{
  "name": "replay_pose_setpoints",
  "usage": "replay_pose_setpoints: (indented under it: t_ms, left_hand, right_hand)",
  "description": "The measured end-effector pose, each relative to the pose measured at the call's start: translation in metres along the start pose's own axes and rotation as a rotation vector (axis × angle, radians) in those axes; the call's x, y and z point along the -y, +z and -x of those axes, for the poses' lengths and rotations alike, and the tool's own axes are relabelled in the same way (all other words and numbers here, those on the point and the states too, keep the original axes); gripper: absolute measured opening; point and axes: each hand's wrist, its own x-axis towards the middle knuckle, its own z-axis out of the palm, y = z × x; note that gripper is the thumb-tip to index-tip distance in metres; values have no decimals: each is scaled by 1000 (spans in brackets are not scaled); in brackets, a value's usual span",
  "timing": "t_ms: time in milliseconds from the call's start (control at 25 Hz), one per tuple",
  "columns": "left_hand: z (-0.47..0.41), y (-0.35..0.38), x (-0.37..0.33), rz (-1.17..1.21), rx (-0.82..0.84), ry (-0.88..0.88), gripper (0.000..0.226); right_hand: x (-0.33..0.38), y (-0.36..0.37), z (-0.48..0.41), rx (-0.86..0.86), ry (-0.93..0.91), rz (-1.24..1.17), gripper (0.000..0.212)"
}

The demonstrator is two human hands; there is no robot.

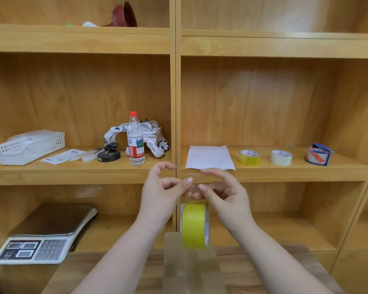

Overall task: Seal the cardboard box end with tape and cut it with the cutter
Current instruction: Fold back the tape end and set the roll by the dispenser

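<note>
Both hands are raised in front of a wooden shelf unit [175, 102], above a cardboard box [191, 264] that stands on end on a table [263, 264]. The left hand [162, 200] and right hand [227, 196] pinch a clear tape strip [193, 188] between thumb and fingertips, the other fingers loosely curled; the strip's edges are faint and hard to trace. The yellow roll [194, 224] hangs on edge just below the hands, its lower rim at the box's top edge; contact cannot be confirmed. Open air lies to either side of the forearms. A scale [45, 234] sits on the low shelf at left, well apart. Behind the hands, the middle shelf holds a bottle [135, 139], paper sheet [209, 158], two tape rolls [249, 157] and a dispenser [318, 154].
</note>
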Motion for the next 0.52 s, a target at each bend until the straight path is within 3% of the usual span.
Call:
replay_pose_setpoints:
  t_ms: [120, 360, 520]
  left_hand:
    - [-2, 2, -5, 33, 74, 11, 25]
    - [-10, 9, -8, 96, 132, -38, 17]
    - [-10, 10, -4, 45, 152, -19, 16]
  right_hand:
    - [2, -6, -4, 5, 12, -9, 30]
    - [7, -13, -9, -28, -15, 3, 46]
    - [9, -19, -11, -24, -19, 54, 35]
